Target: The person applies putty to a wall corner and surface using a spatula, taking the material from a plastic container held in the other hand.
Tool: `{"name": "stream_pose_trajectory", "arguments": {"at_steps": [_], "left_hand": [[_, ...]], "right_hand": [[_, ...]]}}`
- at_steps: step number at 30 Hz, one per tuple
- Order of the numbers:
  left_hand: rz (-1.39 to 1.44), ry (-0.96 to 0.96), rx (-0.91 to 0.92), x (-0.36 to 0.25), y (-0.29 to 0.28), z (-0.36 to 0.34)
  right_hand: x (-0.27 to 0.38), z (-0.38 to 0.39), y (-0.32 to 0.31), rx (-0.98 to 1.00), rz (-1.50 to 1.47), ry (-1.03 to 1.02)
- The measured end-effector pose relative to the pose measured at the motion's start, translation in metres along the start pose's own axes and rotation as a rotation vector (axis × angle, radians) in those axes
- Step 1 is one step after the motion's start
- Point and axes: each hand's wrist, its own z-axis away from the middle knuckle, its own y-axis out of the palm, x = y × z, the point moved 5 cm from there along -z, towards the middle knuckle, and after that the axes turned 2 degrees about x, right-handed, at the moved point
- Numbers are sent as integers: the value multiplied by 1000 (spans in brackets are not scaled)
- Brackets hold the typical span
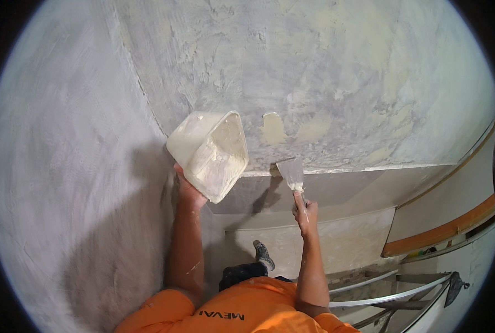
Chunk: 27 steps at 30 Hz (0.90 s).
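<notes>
My left hand (190,188) is closed on a white plastic tub (195,139), gripping it from below. The tub is tilted with its mouth facing right, and cream filler coats its inner walls. In my right hand (306,215) is a putty knife (292,171), held by the handle with its broad blade pointing up toward the wall. Some filler sticks near the base of the blade. A fresh cream patch of filler (273,129) shows on the grey plastered wall (336,83), above and left of the blade.
A second plastered wall (64,139) meets the first in a corner at left. Below the wall's lower edge runs a grey band (336,188). At lower right is a metal-railed frame (386,299), possibly a ladder. An orange-brown wooden edge (447,226) curves along the right.
</notes>
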Motion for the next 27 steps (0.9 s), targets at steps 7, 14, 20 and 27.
{"name": "stream_pose_trajectory", "arguments": {"at_steps": [7, 14, 20, 27], "left_hand": [[-46, 11, 37, -7, 12, -3], [-13, 35, 1, 2, 7, 2], [72, 36, 109, -8, 33, -5], [133, 31, 121, -2, 29, -12]], "right_hand": [[150, 7, 66, 156, -120, -226], [18, -19, 66, 59, -276, 163], [-53, -6, 11, 67, -64, 179], [32, 1, -22, 2, -90, -7]]}}
